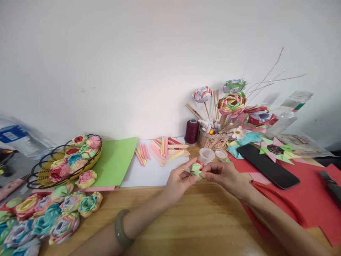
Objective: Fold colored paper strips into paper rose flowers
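Note:
A small folded paper flower point(196, 168), green with some red, is held between both hands above the wooden table. My left hand point(181, 178) pinches its left side between thumb and fingers; a ring shows on one finger and a green bangle on the wrist. From the right, my right hand point(222, 176) grips the flower's other edge with thumb and forefinger. Just behind it stand a small white round cup point(207, 155) and a round lid point(221, 153). Folded pink and yellow paper strips point(165, 149) lie on a white sheet point(144, 175) beyond my left hand.
Paper flowers fill a yellow basket point(44, 173) and the table's left side. A green sheet point(114, 160) lies beside it. At the right are a decorated pot point(211, 139), maroon thread point(192, 131), a black phone point(269, 166), red paper point(306, 192) and red-handled scissors point(282, 199).

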The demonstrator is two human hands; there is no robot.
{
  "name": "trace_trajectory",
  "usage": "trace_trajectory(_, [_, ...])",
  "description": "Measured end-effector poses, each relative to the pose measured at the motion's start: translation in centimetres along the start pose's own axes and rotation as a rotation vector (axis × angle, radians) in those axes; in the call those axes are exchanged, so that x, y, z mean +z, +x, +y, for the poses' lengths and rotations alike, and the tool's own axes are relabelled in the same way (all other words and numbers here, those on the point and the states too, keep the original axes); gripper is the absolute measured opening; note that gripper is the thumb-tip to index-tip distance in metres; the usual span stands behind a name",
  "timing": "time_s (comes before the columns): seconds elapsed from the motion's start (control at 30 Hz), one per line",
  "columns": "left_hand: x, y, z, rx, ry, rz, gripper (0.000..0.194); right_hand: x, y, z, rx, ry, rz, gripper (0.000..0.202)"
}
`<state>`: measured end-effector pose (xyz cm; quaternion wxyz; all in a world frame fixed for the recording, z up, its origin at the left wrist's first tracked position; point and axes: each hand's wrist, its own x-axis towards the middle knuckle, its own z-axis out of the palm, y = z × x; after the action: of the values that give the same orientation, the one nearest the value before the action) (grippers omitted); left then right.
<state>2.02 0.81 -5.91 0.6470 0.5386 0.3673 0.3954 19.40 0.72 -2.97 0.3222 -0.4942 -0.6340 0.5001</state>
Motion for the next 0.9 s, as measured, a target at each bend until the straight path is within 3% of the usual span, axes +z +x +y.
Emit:
trace_trajectory(0.3, [0.06, 0.05, -0.13, 0.010, -0.011, -0.009, 0.063, 0.46, 0.29, 0.75, 0.030, -0.005, 0.017, 0.029])
trace_trajectory(0.6, [0.14, 0.13, 0.15, -0.021, -0.029, 0.027, 0.064, -0.11, -0.02, 0.08, -0.022, -0.063, -0.087, 0.030])
trace_trajectory(0.9, [0.22, 0.01, -0.04, 0.023, -0.010, 0.020, 0.058, 0.76, 0.34, 0.64, 0.039, -0.024, 0.044, 0.027])
